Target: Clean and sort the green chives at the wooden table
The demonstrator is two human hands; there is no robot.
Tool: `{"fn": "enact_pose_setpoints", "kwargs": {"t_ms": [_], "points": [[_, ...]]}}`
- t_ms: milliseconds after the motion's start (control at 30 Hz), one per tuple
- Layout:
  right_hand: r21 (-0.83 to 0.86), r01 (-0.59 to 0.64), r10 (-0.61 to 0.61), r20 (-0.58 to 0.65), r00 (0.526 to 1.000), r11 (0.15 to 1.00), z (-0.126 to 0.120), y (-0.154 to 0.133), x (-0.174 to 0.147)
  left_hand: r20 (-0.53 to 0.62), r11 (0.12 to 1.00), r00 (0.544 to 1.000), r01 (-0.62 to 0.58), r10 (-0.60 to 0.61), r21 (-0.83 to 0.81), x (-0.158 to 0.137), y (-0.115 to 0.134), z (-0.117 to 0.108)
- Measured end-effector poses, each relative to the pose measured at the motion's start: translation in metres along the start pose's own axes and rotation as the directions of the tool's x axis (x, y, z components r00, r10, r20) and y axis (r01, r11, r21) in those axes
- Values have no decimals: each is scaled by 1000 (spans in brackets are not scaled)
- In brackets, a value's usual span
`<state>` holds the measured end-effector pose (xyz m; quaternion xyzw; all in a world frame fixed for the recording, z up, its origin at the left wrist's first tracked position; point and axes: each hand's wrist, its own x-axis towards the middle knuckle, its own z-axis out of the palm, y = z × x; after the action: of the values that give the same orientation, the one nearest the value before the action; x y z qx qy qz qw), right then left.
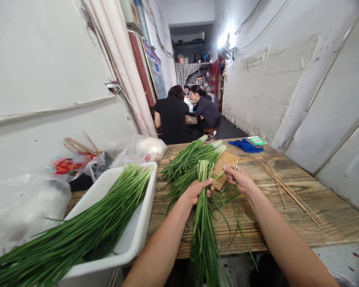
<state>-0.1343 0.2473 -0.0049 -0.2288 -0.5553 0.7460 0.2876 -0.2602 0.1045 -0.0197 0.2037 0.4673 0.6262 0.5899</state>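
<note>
My left hand is wrapped round a bunch of garlic chives, whose pale stem ends point up and whose green leaves hang past the table's front edge. To its right, my right hand pinches a few single chive stalks; one stalk slants across between the two hands. Behind the held bunch, more bundled chives with whitish ends lie on the table, partly over a brown board. Loose chive leaves lie below my right hand.
A white plastic tub at the left holds a large heap of chives. Plastic bags sit behind it. Thin wooden sticks, a blue cloth and a green code card lie on the wooden table. Several people sit farther back.
</note>
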Motion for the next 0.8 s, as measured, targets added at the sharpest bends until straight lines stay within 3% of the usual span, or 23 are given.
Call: {"fn": "enact_pose_setpoints", "kwargs": {"t_ms": [400,533,700,800], "points": [[151,-8,19,-71,997,988,-11,2,10,72,1000,997,-2,1,20,-6,2,2],[193,46,-13,-170,985,980,-26,0,18,55,1000,998,14,-15,7,-3,0,-2],[93,-14,41,-284,958,996,-39,0,23,41,999,999,33,-33,-5,-1,-2,-4],[-145,-10,-32,-281,959,989,-38,8,22,34,999,999,38,-38,-13,-1,-1,-4]]}}
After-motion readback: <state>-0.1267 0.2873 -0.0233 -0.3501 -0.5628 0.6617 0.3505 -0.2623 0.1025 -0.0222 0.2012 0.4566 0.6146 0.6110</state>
